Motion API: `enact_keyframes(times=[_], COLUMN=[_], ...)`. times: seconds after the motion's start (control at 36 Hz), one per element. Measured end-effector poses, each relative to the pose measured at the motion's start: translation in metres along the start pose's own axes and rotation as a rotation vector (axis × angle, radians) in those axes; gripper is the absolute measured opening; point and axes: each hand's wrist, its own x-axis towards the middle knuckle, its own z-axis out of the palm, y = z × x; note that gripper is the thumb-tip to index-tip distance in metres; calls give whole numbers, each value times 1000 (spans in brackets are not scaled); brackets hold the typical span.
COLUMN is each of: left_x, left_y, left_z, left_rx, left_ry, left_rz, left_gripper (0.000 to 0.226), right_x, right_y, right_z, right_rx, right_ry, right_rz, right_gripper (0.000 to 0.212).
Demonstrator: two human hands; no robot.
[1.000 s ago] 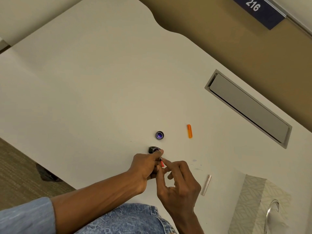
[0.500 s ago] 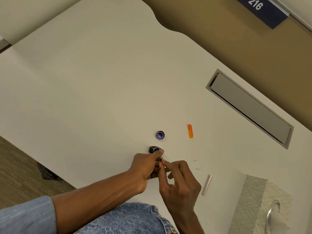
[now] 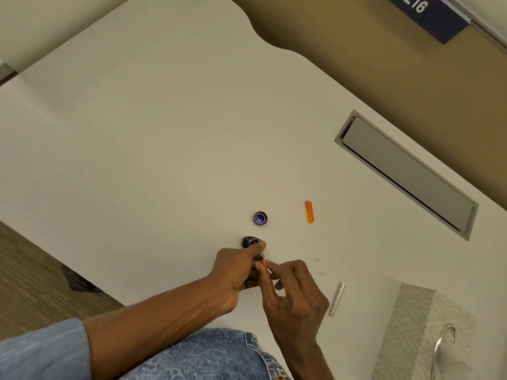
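Black faceted part point(image 3: 250, 241) gripped by left hand point(image 3: 236, 267); right hand point(image 3: 293, 292) pinches thin red-tipped stick point(image 3: 263, 263).

Reading as an office or meeting room in an institutional building. A navy room sign point(image 3: 428, 16) reading 216 is showing at upper right, next to a tan wall point(image 3: 356, 50). A white laminate bench point(image 3: 164, 133) with a wavy edge is carrying a grey flip-lid cable hatch point(image 3: 406, 174) set flush in its top. Short-pile brown carpet point(image 3: 30, 270) is covering the floor at left. A patterned tissue box point(image 3: 417, 325) is sitting at the bench's near right.
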Motion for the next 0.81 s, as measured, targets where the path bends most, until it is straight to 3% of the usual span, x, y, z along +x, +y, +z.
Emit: enact_keyframes(times=[0.39,0.81], left_x=[3,3], left_y=[-3,-3], left_z=[-1,-1], left_rx=[-11,2], left_ry=[-1,-10], left_rz=[1,13], left_gripper=[31,32], right_x=[-3,-5], right_y=[-2,1], right_z=[-3,1], right_rx=[57,56], right_ry=[8,29], right_rz=[-8,-21], right_gripper=[23,15])
